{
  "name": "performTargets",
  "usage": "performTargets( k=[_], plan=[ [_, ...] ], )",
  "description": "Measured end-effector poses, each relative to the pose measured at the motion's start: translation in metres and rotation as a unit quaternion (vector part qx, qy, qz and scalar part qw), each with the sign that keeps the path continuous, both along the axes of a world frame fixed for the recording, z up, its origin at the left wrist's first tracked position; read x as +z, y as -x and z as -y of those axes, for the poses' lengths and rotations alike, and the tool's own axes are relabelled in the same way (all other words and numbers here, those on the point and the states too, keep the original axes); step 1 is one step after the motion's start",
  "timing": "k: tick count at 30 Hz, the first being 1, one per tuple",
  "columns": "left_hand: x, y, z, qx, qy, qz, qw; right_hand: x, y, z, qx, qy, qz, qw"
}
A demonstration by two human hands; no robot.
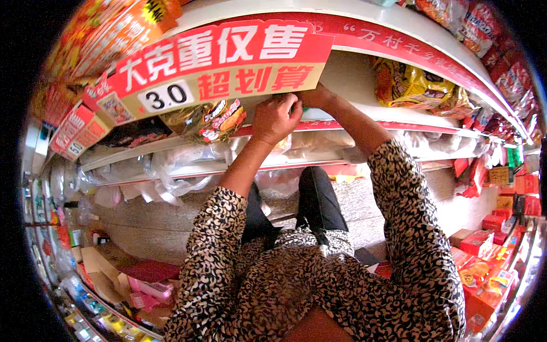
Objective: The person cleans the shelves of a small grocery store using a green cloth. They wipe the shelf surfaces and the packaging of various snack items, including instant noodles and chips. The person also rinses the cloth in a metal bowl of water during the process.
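My left hand (277,117) is curled, with its knuckles just under the lower edge of a red and tan cardboard price sign (222,64). Close beside it on the right is my right hand (318,96), its fingers partly hidden behind the sign. Whether either hand grips anything cannot be made out. Both reach over a white metal shelf (346,81). To the left of my hands, a shiny packaged snack (209,122) lies on that shelf, partly covered by the sign. A small green patch shows between the hands, too small to name.
Yellow and gold snack bags (412,85) lie farther right on the shelf. A smaller price sign (79,132) sticks out at the left. Lower shelves carry clear plastic bags (171,171). An open cardboard box (102,273) is behind on the left; red boxes (485,273) stand at the right.
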State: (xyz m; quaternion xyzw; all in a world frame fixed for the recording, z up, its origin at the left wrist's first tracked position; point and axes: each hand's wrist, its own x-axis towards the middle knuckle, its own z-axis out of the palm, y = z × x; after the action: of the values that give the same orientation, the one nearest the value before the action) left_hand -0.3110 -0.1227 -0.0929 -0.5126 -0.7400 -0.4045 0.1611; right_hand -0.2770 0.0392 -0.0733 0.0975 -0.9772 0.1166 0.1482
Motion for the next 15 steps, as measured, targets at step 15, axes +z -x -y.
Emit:
performTargets(
  k=[15],
  plan=[
    [0.006, -0.027, 0.152, 0.197, -0.097, -0.074, 0.973, -0.037, 0.011, 0.051, 0.109, -0.134, -0.041, 0.984]
  ],
)
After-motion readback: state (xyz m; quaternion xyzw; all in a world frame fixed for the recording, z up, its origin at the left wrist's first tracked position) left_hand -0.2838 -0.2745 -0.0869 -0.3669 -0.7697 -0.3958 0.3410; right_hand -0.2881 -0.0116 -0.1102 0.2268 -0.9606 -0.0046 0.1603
